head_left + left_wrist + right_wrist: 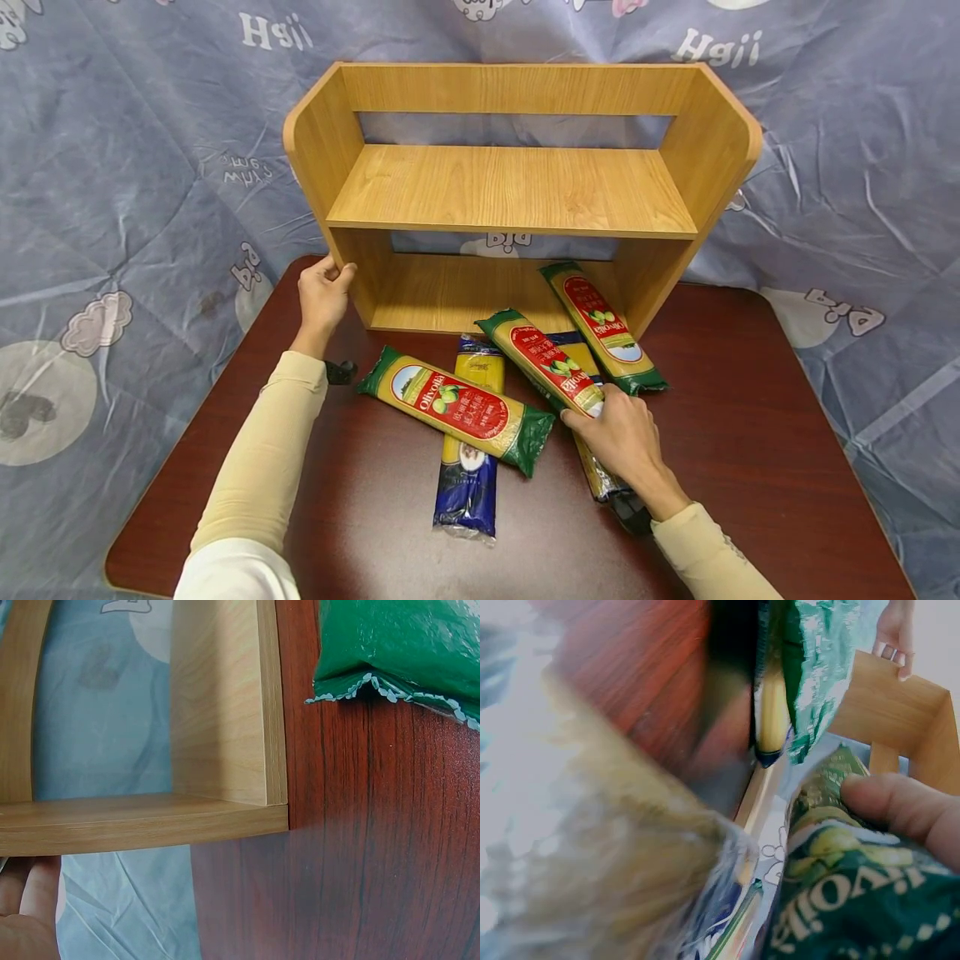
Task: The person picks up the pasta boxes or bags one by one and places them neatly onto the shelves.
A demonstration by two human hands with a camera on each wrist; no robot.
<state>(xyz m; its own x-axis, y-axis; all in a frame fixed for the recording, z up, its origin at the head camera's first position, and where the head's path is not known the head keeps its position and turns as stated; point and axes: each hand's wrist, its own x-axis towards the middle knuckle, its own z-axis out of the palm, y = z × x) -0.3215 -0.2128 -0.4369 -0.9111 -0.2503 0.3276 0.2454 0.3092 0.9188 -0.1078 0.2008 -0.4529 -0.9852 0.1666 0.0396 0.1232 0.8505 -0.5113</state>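
Note:
My left hand (pixel 324 300) grips the front edge of the left side panel of a wooden two-tier shelf (pixel 510 187); its fingers (pixel 37 889) lie against the panel's outer face in the left wrist view. My right hand (pixel 622 433) holds the near end of an Olivoilà spaghetti pack (pixel 536 354), its thumb (pixel 892 802) on the wrapper. Below that pack lies a blue-and-yellow spaghetti pack (pixel 592 471), partly covered. A second Olivoilà pack (pixel 457 407) lies across another blue-and-yellow pack (pixel 467 496). A third Olivoilà pack (pixel 600 325) leans on the lower tier at the right.
The shelf stands at the back of a dark red table (pixel 750 433). Behind it hangs a grey-blue patterned cloth (pixel 150 167). The lower tier's board (pixel 457 287) sits just above the tabletop.

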